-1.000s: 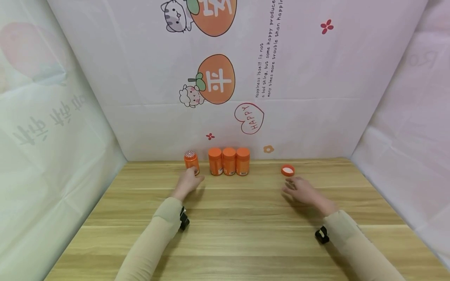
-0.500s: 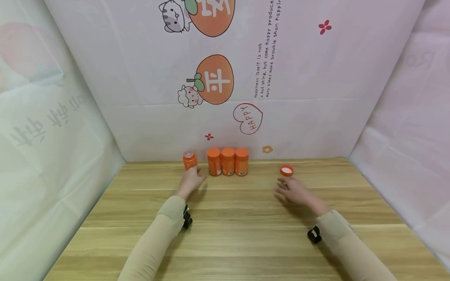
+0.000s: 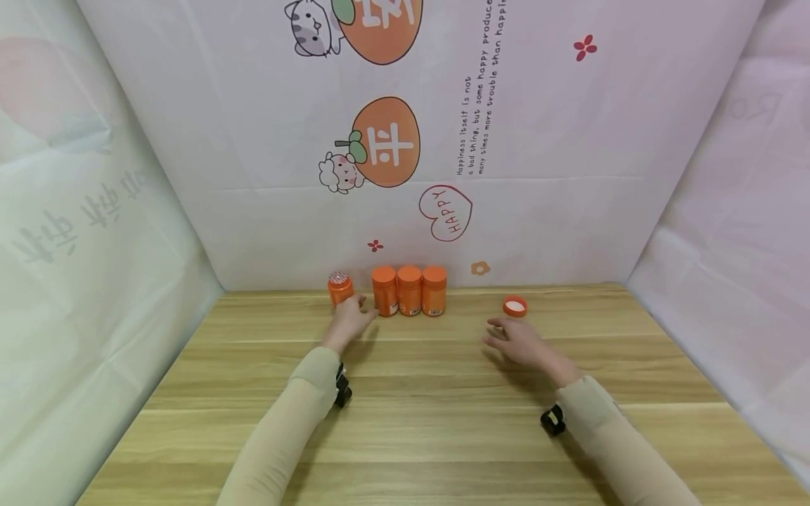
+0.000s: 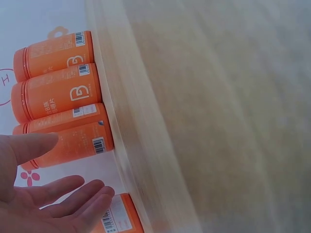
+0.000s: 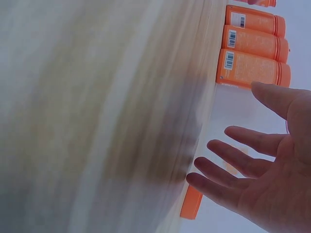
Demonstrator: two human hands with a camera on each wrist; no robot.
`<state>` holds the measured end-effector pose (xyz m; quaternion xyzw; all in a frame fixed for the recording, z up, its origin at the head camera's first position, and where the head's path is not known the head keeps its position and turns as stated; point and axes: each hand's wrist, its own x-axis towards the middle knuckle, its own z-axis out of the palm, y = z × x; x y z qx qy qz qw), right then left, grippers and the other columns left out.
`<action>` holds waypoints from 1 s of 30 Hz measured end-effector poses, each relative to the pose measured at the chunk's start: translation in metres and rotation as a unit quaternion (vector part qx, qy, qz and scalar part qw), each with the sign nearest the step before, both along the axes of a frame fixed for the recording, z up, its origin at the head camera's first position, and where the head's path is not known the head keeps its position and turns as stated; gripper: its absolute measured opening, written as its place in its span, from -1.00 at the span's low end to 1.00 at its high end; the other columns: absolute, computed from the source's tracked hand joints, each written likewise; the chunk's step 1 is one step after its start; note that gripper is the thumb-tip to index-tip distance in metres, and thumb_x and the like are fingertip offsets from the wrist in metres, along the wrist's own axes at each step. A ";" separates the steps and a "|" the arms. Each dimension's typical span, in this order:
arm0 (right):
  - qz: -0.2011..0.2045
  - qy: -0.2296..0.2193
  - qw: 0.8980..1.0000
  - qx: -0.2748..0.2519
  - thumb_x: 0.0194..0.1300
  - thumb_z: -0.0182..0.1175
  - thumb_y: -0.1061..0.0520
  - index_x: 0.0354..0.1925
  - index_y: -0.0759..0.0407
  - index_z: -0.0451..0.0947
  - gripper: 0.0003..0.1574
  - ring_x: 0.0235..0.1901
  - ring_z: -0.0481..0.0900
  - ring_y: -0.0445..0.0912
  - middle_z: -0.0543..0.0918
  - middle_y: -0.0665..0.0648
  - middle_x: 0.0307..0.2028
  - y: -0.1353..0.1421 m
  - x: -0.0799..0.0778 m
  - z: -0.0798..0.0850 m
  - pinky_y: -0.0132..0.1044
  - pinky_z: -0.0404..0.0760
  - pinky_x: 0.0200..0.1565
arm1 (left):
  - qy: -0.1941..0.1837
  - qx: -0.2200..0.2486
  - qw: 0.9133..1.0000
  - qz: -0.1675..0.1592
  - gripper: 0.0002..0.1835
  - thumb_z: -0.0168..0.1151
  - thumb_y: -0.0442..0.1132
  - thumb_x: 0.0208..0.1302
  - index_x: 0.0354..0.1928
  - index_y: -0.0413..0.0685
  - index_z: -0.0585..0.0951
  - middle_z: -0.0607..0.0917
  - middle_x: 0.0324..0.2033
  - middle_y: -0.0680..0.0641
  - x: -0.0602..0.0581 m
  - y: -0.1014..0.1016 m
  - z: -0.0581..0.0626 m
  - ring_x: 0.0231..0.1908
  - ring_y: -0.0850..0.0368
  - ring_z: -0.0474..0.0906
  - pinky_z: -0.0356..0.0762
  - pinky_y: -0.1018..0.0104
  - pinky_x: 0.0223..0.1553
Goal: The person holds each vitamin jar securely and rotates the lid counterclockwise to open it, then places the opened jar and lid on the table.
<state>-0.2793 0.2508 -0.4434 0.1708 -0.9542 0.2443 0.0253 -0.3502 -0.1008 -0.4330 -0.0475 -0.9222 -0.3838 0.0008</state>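
Observation:
Three capped orange bottles (image 3: 409,292) stand side by side near the back wall. To their left is a fourth orange bottle (image 3: 340,287) without its cap, a silvery patterned top showing; its lower part is hidden behind my left hand (image 3: 350,321). In the left wrist view the thumb and fingers (image 4: 63,187) are spread apart, the thumb overlapping the nearest capped bottle (image 4: 73,143). My right hand (image 3: 520,342) hovers over the table with fingers (image 5: 238,155) spread and nothing in them. Just beyond it an orange cap (image 3: 515,306) lies with its white inside up.
The wood-grain table (image 3: 430,422) meets a white printed back wall (image 3: 538,176). White sheets close off the left (image 3: 95,281) and right (image 3: 728,246) sides. Each wrist carries a small black camera.
My left hand has shifted right, from the uncapped bottle toward the row of capped ones. My right hand has drifted left, away from the cap. The bottles and cap stay put.

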 end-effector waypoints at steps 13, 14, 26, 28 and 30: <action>0.006 0.001 1.000 -0.006 0.37 0.10 0.01 0.19 0.46 0.37 -0.38 0.14 0.43 0.28 0.50 0.43 0.11 -0.011 -0.001 -0.002 0.14 0.38 0.14 | -0.015 0.009 1.000 0.013 -0.35 0.20 -0.04 0.27 0.31 -0.26 0.34 0.44 0.25 -0.26 -0.010 0.011 -0.004 0.21 -0.15 0.41 0.41 -0.01 0.15; 0.007 0.001 1.000 -0.007 0.37 0.10 0.01 0.19 0.46 0.37 -0.38 0.14 0.43 0.28 0.50 0.43 0.12 -0.011 -0.001 -0.002 0.14 0.38 0.14 | -0.015 0.008 1.000 0.014 -0.34 0.20 -0.04 0.27 0.31 -0.26 0.34 0.44 0.24 -0.26 -0.011 0.012 -0.005 0.21 -0.16 0.41 0.40 -0.01 0.16; 0.011 -0.012 1.000 -0.018 0.37 0.08 -0.05 0.22 0.44 0.35 -0.32 0.14 0.42 0.27 0.49 0.43 0.12 -0.017 0.000 0.001 0.14 0.38 0.14 | -0.005 0.022 1.000 0.017 -0.40 0.21 -0.01 0.26 0.23 -0.23 0.40 0.48 0.20 -0.27 -0.017 0.023 -0.005 0.18 -0.15 0.44 0.41 0.00 0.16; 0.009 -0.020 1.000 -0.019 0.37 0.08 -0.04 0.23 0.42 0.34 -0.34 0.15 0.42 0.26 0.48 0.41 0.14 -0.018 0.000 0.002 0.13 0.38 0.15 | -0.002 0.024 0.999 0.021 -0.40 0.22 0.00 0.25 0.21 -0.24 0.41 0.51 0.18 -0.27 -0.019 0.025 -0.006 0.15 -0.14 0.46 0.43 0.01 0.13; 0.012 -0.022 1.000 -0.017 0.38 0.07 -0.03 0.23 0.42 0.34 -0.34 0.14 0.42 0.25 0.48 0.41 0.14 -0.019 -0.001 0.001 0.12 0.40 0.14 | 0.003 0.024 0.999 0.023 -0.40 0.23 0.00 0.24 0.19 -0.27 0.41 0.53 0.14 -0.27 -0.020 0.026 -0.007 0.12 -0.14 0.49 0.46 0.03 0.10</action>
